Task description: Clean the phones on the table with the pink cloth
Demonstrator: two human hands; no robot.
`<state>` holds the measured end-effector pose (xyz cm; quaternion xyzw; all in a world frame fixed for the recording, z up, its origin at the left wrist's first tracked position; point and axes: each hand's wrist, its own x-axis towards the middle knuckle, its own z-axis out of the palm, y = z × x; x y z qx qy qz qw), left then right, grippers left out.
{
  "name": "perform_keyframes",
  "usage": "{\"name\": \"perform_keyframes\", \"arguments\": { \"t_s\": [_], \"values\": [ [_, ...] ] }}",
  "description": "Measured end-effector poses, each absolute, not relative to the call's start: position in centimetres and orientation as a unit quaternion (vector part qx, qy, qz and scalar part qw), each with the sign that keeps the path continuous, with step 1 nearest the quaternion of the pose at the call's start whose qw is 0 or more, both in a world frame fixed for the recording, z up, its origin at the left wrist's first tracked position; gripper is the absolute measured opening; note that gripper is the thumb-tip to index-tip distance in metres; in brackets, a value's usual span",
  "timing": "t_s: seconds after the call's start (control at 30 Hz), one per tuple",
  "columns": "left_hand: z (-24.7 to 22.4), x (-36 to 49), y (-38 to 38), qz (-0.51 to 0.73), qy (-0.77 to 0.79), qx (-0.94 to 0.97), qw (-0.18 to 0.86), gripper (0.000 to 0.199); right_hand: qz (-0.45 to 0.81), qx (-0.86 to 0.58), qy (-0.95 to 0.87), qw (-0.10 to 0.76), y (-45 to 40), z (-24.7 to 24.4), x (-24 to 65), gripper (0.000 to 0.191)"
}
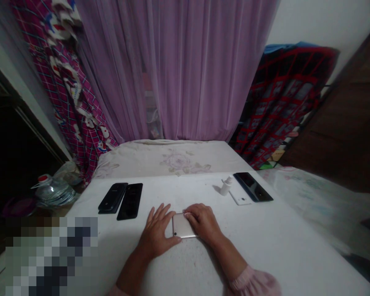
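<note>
A pale gold smartphone point(180, 225) lies back side up on the white table, its small camera lens near the lower left corner. My left hand point(156, 232) grips its left end between thumb and index finger, the other fingers spread out over the table. Over the right part of the phone is my right hand point(203, 222), with its fingers pinched together and touching the phone's back. Something small and pale shows at those fingertips, too little of it to name. The right hand covers the phone's right end.
Left on the table point(179, 271) are a dark phone stack point(113, 197) and a black phone point(130, 201). At right stand a white spray bottle point(226, 187), a white phone point(241, 199) and dark phones point(253, 187). A water jug point(54, 191) is beyond the left edge; purple curtains point(197, 74) hang behind.
</note>
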<state>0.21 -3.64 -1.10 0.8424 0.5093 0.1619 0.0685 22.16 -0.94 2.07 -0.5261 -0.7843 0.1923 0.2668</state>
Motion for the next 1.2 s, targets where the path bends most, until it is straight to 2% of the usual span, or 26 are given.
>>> {"name": "perform_keyframes", "arguments": {
  "t_s": [0.2,0.4,0.63,0.87,1.07,1.2],
  "values": [
    [-1.0,0.3,-3.6,0.17,0.509,0.841,0.071,0.074,0.24,-0.464,-0.807,0.277,-1.4,2.1,23.9,0.015],
    [-0.7,0.3,-3.6,0.157,0.513,0.84,0.079,0.074,0.27,-0.443,-0.825,0.223,-2.1,2.3,26.2,0.013],
    [-1.0,0.2,-3.5,0.163,0.512,0.839,0.082,0.074,0.22,-0.461,-0.807,0.294,-1.4,1.3,25.3,0.018],
    [-1.3,0.1,-3.6,0.173,0.51,0.839,0.078,0.075,0.188,-0.527,-0.771,0.305,-0.8,1.6,24.4,0.021],
    [-0.8,0.3,-3.7,0.166,0.514,0.838,0.082,0.073,0.219,-0.488,-0.774,0.339,-1.2,1.0,26.1,0.022],
    [-0.9,0.3,-3.7,0.169,0.513,0.838,0.078,0.073,0.271,-0.459,-0.788,0.308,-1.8,1.0,28.7,0.022]
  ]
}}
